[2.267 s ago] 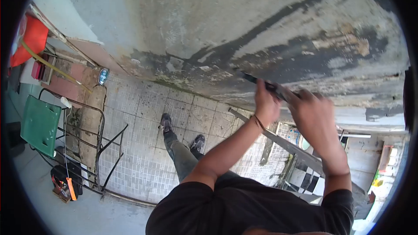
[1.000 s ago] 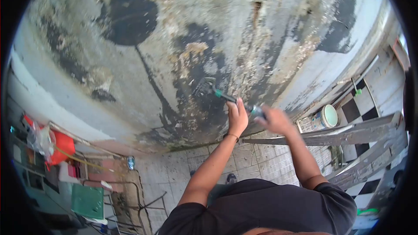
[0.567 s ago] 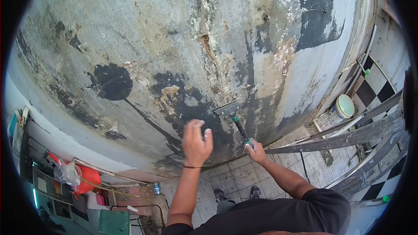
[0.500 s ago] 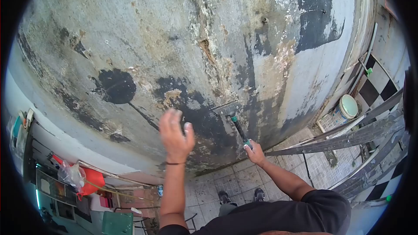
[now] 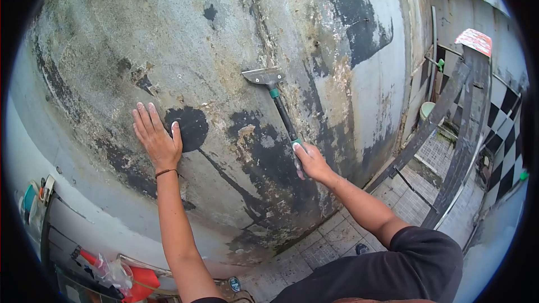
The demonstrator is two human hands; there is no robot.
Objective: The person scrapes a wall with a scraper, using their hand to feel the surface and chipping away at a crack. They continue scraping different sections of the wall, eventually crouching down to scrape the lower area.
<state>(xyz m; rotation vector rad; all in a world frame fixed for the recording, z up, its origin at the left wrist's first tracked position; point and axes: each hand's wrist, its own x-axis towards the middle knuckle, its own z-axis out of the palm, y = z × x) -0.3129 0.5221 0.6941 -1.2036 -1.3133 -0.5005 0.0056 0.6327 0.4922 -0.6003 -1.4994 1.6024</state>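
Observation:
A stained, peeling wall (image 5: 224,50) with black patches fills most of the view. My right hand (image 5: 309,161) is closed around the green-and-black handle of a long scraper (image 5: 282,113). The scraper's wide metal head lies at the wall, near a vertical crack, its blade edge upward. My left hand (image 5: 159,141) lies with outstretched fingers against the wall, beside a round black patch (image 5: 188,128). White dust marks its fingertips.
Dark wooden planks (image 5: 467,118) stretch along the right side, above a tiled floor (image 5: 306,261). A pale bucket (image 5: 426,110) stands behind them. At the lower left are a red object (image 5: 141,285) and a clear plastic bag (image 5: 112,272).
My left hand has moved left and up from in front of the wall onto it. The scraper, in my right hand, has moved up the wall. The view has shifted too.

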